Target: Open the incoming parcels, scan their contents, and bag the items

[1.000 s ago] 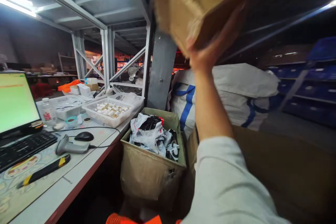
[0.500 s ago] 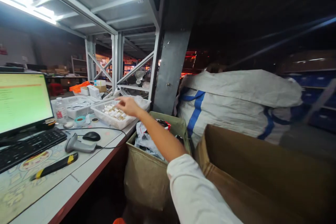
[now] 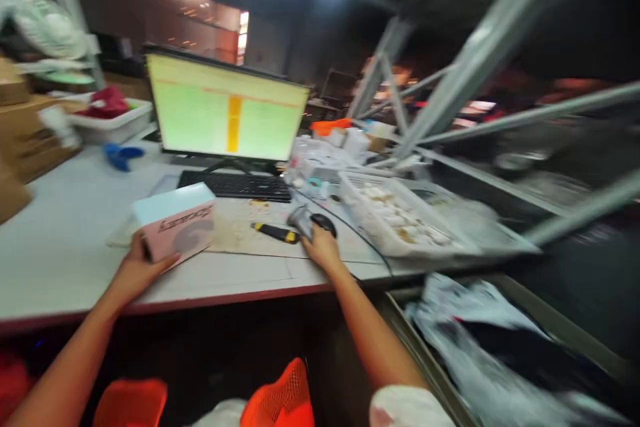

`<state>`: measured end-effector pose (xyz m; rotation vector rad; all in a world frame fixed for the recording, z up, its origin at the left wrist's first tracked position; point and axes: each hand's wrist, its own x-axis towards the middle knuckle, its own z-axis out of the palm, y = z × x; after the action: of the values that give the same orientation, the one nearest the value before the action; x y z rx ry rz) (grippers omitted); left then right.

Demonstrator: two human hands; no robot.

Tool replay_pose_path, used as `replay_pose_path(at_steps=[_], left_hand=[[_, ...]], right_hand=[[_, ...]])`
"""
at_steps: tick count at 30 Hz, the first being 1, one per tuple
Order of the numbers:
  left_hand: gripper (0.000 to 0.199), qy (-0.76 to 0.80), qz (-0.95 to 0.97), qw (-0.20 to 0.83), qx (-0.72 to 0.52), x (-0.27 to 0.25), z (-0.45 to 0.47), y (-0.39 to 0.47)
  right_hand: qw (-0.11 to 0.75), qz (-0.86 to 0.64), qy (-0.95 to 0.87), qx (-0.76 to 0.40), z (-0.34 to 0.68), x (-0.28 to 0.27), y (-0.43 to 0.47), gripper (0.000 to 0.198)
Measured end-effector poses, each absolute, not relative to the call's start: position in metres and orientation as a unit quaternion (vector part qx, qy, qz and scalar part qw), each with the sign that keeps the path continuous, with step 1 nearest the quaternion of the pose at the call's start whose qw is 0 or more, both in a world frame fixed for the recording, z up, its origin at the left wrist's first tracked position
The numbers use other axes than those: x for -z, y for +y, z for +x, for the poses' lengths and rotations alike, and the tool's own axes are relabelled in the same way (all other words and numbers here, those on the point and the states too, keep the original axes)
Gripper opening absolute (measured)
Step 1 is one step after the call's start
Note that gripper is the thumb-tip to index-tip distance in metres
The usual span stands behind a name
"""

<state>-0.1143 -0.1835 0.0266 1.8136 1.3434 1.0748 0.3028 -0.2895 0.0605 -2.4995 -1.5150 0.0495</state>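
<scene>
My left hand (image 3: 137, 273) grips a small cardboard box (image 3: 183, 227), pink at the front and pale blue on top, tilted just above the desk; its dark lettering is blurred. My right hand (image 3: 323, 247) is closed around the handle of a grey barcode scanner (image 3: 300, 219) at the desk's right part. A black mouse (image 3: 325, 223) lies right behind those fingers, partly hidden. Left of the scanner is a black and yellow utility knife (image 3: 275, 232).
A monitor (image 3: 225, 107) and black keyboard (image 3: 235, 185) stand behind. To the right, a white basket (image 3: 350, 197) holds many small white items. Below it, an olive bin (image 3: 415, 327) contains plastic bags. Cardboard boxes (image 3: 35, 137) and a blue tape dispenser (image 3: 123, 155) are at left.
The view has swung left to the desk. My right hand has left the white basket and is now at the scanner. My left hand, unseen before, is in view with the box.
</scene>
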Motion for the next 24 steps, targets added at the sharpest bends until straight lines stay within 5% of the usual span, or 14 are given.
replay_pose_path(at_steps=[2, 9, 13, 17, 24], left_hand=[[0.089, 0.552, 0.654, 0.336, -0.393, -0.015, -0.137, -0.192], [0.083, 0.530, 0.643, 0.341, -0.435, -0.016, -0.128, -0.187], [0.069, 0.455, 0.739, 0.136, -0.478, -0.019, -0.132, -0.183], [0.063, 0.279, 0.828, -0.118, -0.472, -0.030, -0.135, -0.175], [0.068, 0.170, 0.878, -0.152, -0.420, -0.048, -0.125, -0.176]], right_hand=[[0.073, -0.847, -0.526, -0.006, 0.307, -0.054, -0.272, 0.059], [0.035, -0.853, -0.521, -0.007, 0.315, -0.068, -0.253, 0.044], [0.138, -0.813, -0.562, -0.069, 0.318, -0.113, -0.270, 0.038], [0.229, -0.706, -0.618, -0.257, 0.307, -0.173, -0.302, 0.049], [0.143, -0.632, -0.624, -0.438, 0.276, -0.234, -0.312, 0.056]])
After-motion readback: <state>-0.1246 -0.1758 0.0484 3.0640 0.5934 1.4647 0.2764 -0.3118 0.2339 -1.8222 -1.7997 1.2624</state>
